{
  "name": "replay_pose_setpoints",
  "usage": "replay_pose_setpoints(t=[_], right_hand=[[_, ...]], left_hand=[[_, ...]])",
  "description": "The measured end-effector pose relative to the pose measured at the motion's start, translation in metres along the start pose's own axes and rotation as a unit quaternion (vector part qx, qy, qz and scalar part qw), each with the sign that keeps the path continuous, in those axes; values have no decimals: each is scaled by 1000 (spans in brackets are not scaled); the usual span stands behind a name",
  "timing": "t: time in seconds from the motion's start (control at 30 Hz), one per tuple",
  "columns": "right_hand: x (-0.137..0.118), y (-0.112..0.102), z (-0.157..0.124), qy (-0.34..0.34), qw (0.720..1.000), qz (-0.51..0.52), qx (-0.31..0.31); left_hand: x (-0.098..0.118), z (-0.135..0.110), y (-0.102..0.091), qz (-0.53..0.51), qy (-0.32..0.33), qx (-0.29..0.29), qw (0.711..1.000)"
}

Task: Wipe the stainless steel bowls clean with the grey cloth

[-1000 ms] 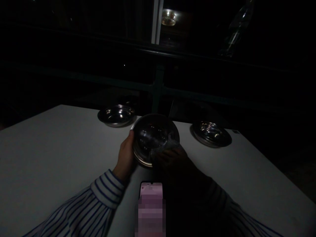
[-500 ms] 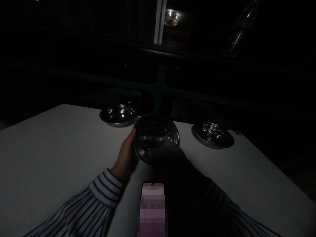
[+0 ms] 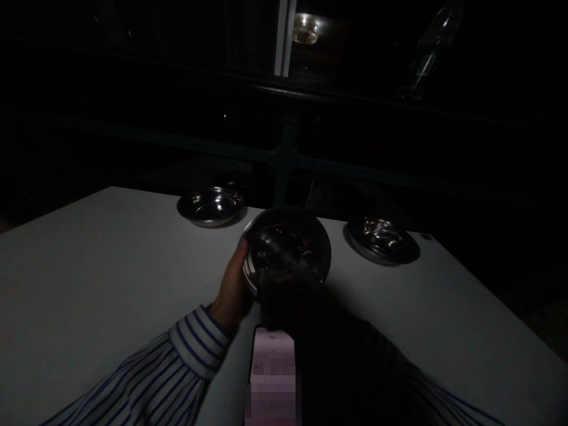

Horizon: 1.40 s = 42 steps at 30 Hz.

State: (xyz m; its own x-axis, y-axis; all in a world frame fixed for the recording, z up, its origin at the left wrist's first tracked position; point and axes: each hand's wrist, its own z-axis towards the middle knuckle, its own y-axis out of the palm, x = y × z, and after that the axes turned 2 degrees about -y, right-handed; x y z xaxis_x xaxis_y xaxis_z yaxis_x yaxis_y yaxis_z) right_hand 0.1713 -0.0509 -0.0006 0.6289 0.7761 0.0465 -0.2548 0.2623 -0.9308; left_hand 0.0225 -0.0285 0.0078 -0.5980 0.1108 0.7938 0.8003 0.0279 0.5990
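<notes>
A shiny metal bowl (image 3: 284,239) is tilted above the white table, its hollow side facing me. My left hand (image 3: 233,287) grips its left rim, thumb on the edge and fingers behind. Deep shadow covers my right hand (image 3: 295,302), which lies against the lower inside of the bowl. Its fingers are dark and blurred; it seems closed on something soft that I cannot make out. Below the bowl, a phone (image 3: 273,355) with a lit pinkish screen shows, partly pixelated.
Another metal bowl (image 3: 210,207) sits at the table's far left edge. To the right, a metal bowl (image 3: 382,241), perhaps stacked, rests near the far edge. Behind the white table (image 3: 110,266) are a dark rail (image 3: 302,93) and a clear bottle (image 3: 428,62).
The held bowl has turned more toward me and shifted slightly right. My right hand has moved lower left across it, and the greyish textured patch by it no longer shows clearly.
</notes>
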Motion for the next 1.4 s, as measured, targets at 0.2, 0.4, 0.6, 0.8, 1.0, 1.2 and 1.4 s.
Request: replay_pose_setpoints(t=[0.2,0.4,0.6,0.8,1.0,1.2,1.4], right_hand=[[0,0,-5,18,999,-24,-32],[-9,5,-3,-6,999,-35,26],[5,-8,-2,14,999,-35,-33],[-13,-7,6,-11,1000,-5,2],[6,-23,-6,-10,998,-61,-34],[4,-46,-10,29,991,-124,-47],[3,-55,-12,44,987,-155,-27]], left_hand=[[-8,2,-2,3,30,-10,1000],[-4,-3,3,-38,-15,-14,999],[0,-2,6,-54,9,14,998],[-5,-6,5,-44,0,-4,999],[-2,1,1,-67,77,-17,995],[-2,2,-2,-68,130,-25,989],[-1,2,-2,-51,174,-25,983]])
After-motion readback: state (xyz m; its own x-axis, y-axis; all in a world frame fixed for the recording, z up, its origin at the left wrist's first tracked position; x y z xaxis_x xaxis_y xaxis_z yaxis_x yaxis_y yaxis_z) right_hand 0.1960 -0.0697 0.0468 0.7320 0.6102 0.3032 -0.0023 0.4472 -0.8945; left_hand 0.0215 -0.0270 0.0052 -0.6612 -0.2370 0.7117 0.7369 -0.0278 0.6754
